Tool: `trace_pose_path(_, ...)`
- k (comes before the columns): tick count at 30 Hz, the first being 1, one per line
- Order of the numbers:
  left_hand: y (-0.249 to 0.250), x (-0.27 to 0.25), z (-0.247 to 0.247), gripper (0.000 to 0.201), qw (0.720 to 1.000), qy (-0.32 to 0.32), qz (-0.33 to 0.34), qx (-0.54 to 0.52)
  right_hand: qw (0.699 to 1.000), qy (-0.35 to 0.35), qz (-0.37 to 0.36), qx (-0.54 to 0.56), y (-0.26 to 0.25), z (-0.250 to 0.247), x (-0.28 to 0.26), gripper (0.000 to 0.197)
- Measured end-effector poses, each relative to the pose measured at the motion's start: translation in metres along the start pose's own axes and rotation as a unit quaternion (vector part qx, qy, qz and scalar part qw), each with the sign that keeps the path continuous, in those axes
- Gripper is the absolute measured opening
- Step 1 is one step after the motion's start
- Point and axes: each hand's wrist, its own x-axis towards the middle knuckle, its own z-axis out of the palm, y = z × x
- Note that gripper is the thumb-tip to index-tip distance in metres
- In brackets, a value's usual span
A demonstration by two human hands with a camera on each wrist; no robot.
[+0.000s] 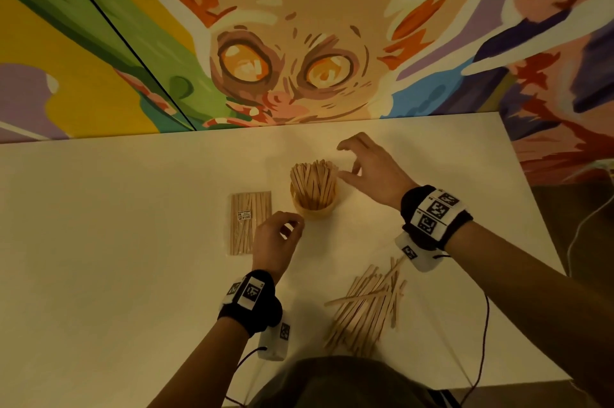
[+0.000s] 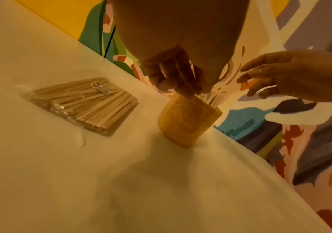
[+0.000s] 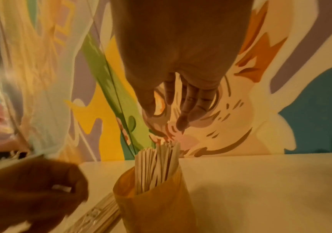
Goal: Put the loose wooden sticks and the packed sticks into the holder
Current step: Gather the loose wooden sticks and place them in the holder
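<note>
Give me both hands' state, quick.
Left hand: fingers loosely curled, holding nothing, near the holder.
Right hand: open, empty, beside the sticks.

In the left wrist view, our left hand [image 2: 173, 75] covers part of the holder's [image 2: 189, 123] rim and most of the sticks [image 2: 211, 98] inside. We cannot read the packet's label [image 1: 244, 215]. In the right wrist view, our left hand [image 3: 31, 193] is blurred and cut by the edge, and the packet [image 3: 99, 212] is mostly hidden behind the holder.
</note>
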Motion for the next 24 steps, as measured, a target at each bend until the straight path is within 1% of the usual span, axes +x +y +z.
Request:
trace_pose_path(2, -0.005, -0.012, 0.005, 0.007, 0.999, -0.038, -0.016, -0.001, 0.999, 0.035, 0.024, 0.034, 0.006, -0.007, -0.012, 0.038)
trace_pose_path(4, -0.012, -0.023, 0.011, 0.007, 0.995, -0.092, -0.041, 0.021, 0.994, 0.061, 0.066, 0.066, 0.014, -0.009, -0.029, 0.030)
trace_pose_path(6, -0.017, -0.036, 0.018, 0.008, 0.984, -0.154, -0.067, 0.064, 0.986, 0.053, 0.121, 0.099, 0.025, -0.006, -0.054, 0.018)
trace_pose_path(8, -0.021, -0.049, 0.027, 0.013, 0.970, -0.205, -0.077, 0.108, 0.978, 0.006, 0.178, 0.108, 0.040, 0.003, -0.087, 0.011)
trace_pose_path(10, -0.022, -0.060, 0.037, 0.022, 0.954, -0.248, -0.080, 0.148, 0.964, -0.058, 0.238, 0.103, 0.058, 0.018, -0.123, 0.012)
trace_pose_path(13, -0.020, -0.072, 0.052, 0.029, 0.931, -0.298, -0.072, 0.197, 0.931, -0.153, 0.317, 0.093, 0.078, 0.044, -0.181, 0.015)
trace_pose_path(15, -0.016, -0.076, 0.062, 0.029, 0.922, -0.313, -0.065, 0.219, 0.907, -0.194, 0.360, 0.100, 0.084, 0.062, -0.216, 0.016)
trace_pose_path(17, -0.011, -0.080, 0.073, 0.031, 0.918, -0.314, -0.058, 0.236, 0.890, -0.213, 0.387, 0.109, 0.082, 0.077, -0.245, 0.016)
trace_pose_path(20, 0.001, -0.086, 0.090, 0.041, 0.908, -0.321, -0.041, 0.267, 0.885, -0.194, 0.403, 0.128, 0.075, 0.096, -0.268, 0.017)
trace_pose_path(24, 0.016, -0.097, 0.113, 0.057, 0.878, -0.333, 0.025, 0.342, 0.885, -0.177, 0.402, 0.152, 0.064, 0.114, -0.276, 0.016)
